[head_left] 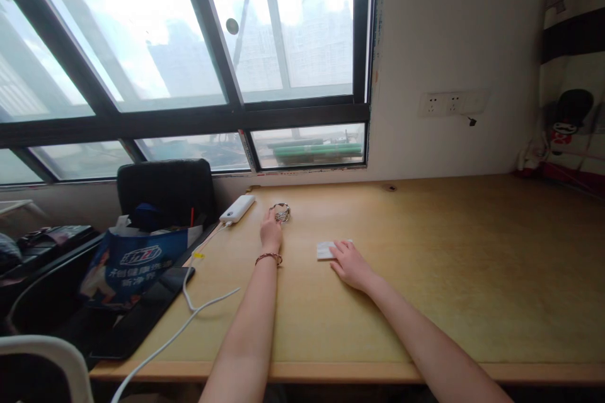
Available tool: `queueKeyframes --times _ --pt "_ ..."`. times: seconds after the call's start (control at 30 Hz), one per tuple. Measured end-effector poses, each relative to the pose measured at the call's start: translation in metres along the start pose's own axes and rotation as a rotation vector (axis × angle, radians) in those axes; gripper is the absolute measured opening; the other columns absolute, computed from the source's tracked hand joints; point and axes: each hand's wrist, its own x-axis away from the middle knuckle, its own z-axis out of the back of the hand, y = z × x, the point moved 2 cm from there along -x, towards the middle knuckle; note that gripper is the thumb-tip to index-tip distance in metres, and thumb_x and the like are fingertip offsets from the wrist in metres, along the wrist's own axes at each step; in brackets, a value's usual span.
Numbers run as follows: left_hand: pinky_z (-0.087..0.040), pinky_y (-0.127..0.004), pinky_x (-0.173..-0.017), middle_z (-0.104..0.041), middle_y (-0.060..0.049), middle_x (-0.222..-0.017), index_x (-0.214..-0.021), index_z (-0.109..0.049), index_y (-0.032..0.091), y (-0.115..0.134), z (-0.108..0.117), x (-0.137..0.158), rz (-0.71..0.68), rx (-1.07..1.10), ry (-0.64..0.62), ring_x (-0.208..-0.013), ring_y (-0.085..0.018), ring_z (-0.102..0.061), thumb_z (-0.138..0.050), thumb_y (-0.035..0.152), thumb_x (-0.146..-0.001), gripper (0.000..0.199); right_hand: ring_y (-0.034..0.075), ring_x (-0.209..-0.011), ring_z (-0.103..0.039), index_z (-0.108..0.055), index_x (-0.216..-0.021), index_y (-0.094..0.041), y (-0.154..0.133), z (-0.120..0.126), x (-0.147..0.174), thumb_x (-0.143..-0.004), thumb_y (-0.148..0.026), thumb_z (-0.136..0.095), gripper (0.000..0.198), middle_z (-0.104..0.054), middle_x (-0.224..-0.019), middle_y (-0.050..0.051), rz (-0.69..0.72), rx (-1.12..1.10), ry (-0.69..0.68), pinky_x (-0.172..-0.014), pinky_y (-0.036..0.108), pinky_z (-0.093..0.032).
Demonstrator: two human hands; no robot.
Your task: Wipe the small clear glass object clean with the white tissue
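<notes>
My left hand (pixel 271 233) reaches far out over the table, its fingers closed at the near left side of a shiny, dark and silvery looped thing (pixel 283 214) that looks like a chain bracelet. A reddish-brown beaded bracelet (pixel 268 258) circles my left wrist. Farther right, my right hand (pixel 350 266) lies over a small flat white packet (pixel 324 250), like a folded tissue pack. The fingers rest across its top and the thumb is at the near edge. My hand hides the packet's right part.
The wooden table (pixel 449 277) reaches back to the wall and window. A white power bank (pixel 237 208) with a white cable (pixel 189 302) lies along its left edge. Beyond that edge stand a black chair (pixel 165 192) and a blue bag (pixel 137 264). Sockets (pixel 443 104) are on the wall.
</notes>
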Motion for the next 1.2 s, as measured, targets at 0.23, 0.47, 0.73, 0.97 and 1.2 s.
queueKeyframes --times 0.23,0.47,0.73,0.97,1.2 --pt "-0.027 -0.042 -0.097 -0.048 -0.016 -0.116 -0.114 -0.045 0.013 0.117 0.016 0.055 -0.368 -0.062 -0.083 -0.115 -0.026 -0.037 -0.033 0.022 -0.084 0.034 0.019 -0.102 -0.052 -0.060 -0.099 -0.015 0.033 0.016 -0.013 -0.079 -0.030 -0.041 0.032 -0.059 -0.108 0.010 -0.356 -0.592 0.455 -0.088 0.034 -0.038" --pt "-0.028 -0.045 -0.095 -0.044 -0.018 -0.121 -0.118 -0.045 0.017 0.170 0.004 0.155 -0.489 -0.071 -0.443 -0.119 -0.031 -0.033 -0.032 0.055 -0.079 0.057 0.012 -0.067 -0.060 -0.062 -0.069 -0.014 0.087 0.021 -0.001 -0.065 -0.027 -0.049 0.019 -0.066 -0.075 0.004 -0.814 -1.179 0.758 -0.055 0.019 -0.046" --pt "-0.028 -0.045 -0.095 -0.040 -0.012 -0.128 -0.120 -0.044 0.024 0.073 0.042 0.115 -0.467 -0.102 -0.573 -0.122 -0.029 -0.029 -0.034 0.048 -0.082 0.047 0.009 -0.053 -0.058 -0.060 -0.062 -0.014 0.105 0.030 0.009 -0.059 -0.019 -0.048 0.013 -0.066 -0.063 0.002 -0.970 -1.336 0.865 -0.043 0.016 -0.042" --pt "-0.027 -0.047 -0.096 -0.035 -0.010 -0.133 -0.122 -0.044 0.026 0.008 0.068 0.108 -0.379 -0.119 -0.539 -0.123 -0.029 -0.028 -0.030 0.043 -0.085 0.043 0.010 -0.052 -0.059 -0.059 -0.062 -0.015 0.104 0.031 0.007 -0.061 -0.018 -0.049 0.010 -0.066 -0.063 0.002 -0.986 -1.432 0.821 -0.043 0.017 -0.043" --pt "-0.026 -0.047 -0.097 -0.042 -0.011 -0.128 -0.113 -0.054 0.027 0.005 0.066 0.104 -0.281 -0.098 -0.535 -0.120 -0.028 -0.033 -0.024 0.044 -0.085 0.044 0.009 -0.049 -0.058 -0.059 -0.063 -0.015 0.103 0.031 0.010 -0.063 -0.016 -0.049 0.010 -0.066 -0.061 0.002 -1.031 -1.494 0.786 -0.041 0.018 -0.042"
